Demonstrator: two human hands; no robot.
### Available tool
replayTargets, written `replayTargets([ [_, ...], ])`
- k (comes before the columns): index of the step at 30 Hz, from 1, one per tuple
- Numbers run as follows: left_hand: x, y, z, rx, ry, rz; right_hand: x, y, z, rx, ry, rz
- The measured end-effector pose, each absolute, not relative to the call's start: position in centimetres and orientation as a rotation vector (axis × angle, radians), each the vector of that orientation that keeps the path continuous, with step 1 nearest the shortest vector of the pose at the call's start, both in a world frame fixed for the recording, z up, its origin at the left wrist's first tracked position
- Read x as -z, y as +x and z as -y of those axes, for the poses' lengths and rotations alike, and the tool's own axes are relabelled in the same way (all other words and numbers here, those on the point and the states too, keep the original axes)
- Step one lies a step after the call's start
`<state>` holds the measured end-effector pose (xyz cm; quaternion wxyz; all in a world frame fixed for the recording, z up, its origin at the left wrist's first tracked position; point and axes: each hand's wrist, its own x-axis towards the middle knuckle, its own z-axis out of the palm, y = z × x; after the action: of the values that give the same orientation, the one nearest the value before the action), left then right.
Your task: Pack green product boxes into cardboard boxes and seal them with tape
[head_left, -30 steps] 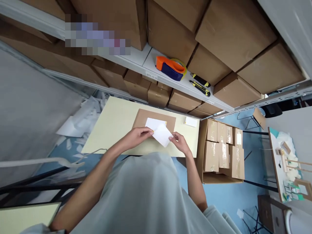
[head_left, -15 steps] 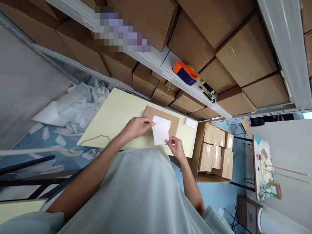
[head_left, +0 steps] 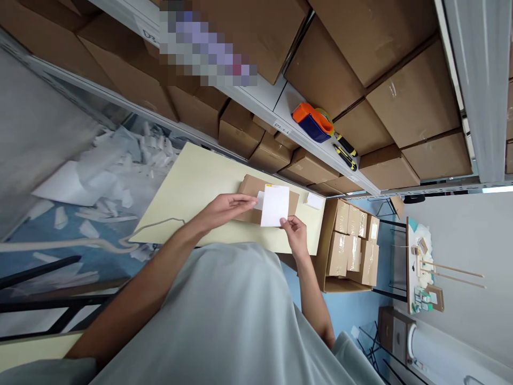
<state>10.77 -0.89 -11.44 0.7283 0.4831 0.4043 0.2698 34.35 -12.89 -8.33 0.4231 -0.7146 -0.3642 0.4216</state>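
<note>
Right hand (head_left: 294, 232) pinches the near right corner of a white card (head_left: 275, 208) between thumb and fingers, and from where I watch it seems to carry the card alone. Left hand (head_left: 228, 209) lies with its fingers straight and together just beside the card's left edge; I cannot tell whether the tips touch it, or the white sheet (head_left: 259, 201) showing there.

Half a second ago the left fingertips were pinching the card's far left corner; now they are straight, and that corner, with its yellow mark, sits farther to the right. To me this means the right hand now governs where the card goes, with the left alongside at most as a guide.

Against the earliest picture, the card has turned from a slanted diamond to nearly square with my view, and it hides most of the sheet. Its place is above the brown cardboard (head_left: 249, 186) on the pale yellow table (head_left: 190, 179). Farther right, the small white stack (head_left: 315, 201) remains on the tabletop.
</note>
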Motion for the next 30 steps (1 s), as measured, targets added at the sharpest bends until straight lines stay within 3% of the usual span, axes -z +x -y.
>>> replayTargets([
  [8, 10.5, 12.4, 3.7, -0.549, 1.082, -0.868, 7.1, 32.8, 10.5, -0.851, -1.796, 0.916],
  [30, 9.8, 14.5, 3.9, -0.633, 1.138, -1.024, 6.2, 35.1, 10.9, -0.889, -1.827, 0.953],
])
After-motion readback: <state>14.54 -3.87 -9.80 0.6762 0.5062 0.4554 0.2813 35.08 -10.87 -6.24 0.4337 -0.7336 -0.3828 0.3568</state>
